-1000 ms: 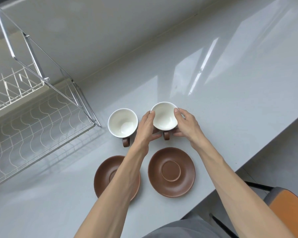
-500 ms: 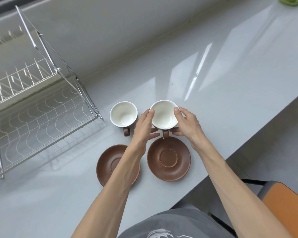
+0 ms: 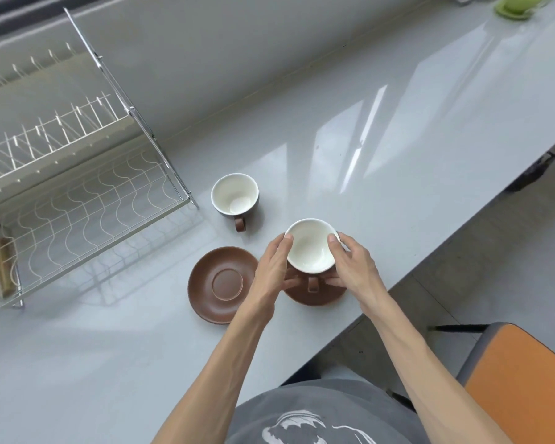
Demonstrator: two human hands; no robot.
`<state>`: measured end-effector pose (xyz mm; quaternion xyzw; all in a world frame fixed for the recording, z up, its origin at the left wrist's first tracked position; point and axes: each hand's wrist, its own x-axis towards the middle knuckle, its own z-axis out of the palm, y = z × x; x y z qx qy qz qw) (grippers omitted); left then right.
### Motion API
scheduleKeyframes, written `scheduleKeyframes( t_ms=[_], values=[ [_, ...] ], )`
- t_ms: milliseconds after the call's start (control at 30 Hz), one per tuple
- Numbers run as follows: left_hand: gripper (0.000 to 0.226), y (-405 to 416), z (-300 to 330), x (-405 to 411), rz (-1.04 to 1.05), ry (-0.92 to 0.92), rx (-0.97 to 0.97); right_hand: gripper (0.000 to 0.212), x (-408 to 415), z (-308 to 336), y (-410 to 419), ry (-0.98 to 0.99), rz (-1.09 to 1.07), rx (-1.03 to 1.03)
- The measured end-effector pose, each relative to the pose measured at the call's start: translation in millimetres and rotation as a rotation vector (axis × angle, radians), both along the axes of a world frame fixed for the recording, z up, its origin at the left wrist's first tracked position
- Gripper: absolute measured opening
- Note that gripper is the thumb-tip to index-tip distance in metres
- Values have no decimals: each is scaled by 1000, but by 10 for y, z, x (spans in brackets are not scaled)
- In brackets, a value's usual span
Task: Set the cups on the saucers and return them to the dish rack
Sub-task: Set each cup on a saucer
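A second ago I held this white-lined brown ceramic cup [image 3: 310, 246] back on the grey worktop [image 3: 398, 174], beside its twin; now I have carried it toward me and it sits over the right-hand round brown saucer [image 3: 314, 294], its handle pointing at me. Whether its foot has touched down yet I cannot tell, since the cup hides the well. My left hand [image 3: 274, 270] and right hand [image 3: 353, 267] cradle it from either side, fingers [image 3: 287, 243] curled round the wall with the tips at the rim.

That makes the first pairing nearly done, I think. The second cup [image 3: 234, 194] stands alone on the worktop, just beyond the bare left saucer [image 3: 222, 285], and the wire dish rack [image 3: 77, 200] waits to the left. I should release gently, then fetch that other cup.
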<state>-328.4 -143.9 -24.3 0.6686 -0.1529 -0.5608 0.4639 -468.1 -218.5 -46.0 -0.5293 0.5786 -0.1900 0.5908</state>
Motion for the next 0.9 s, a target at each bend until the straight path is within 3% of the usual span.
scheduleKeyframes(
  t_ms=[133, 400, 667, 900],
  values=[
    [46, 104, -50, -72, -9, 8, 22, 28, -64, -56, 123, 18, -10, 18],
    [52, 177, -89, -109, -35, 18, 49, 41, -121, -131, 207, 40, -29, 48],
    [60, 156, -144, -97, -42, 26, 71, 40, -149, -133, 203, 34, -36, 60],
    [51, 117, -113, -94, -53, 20, 66, 44, -142, -104, 177, 38, -17, 71]
  ],
)
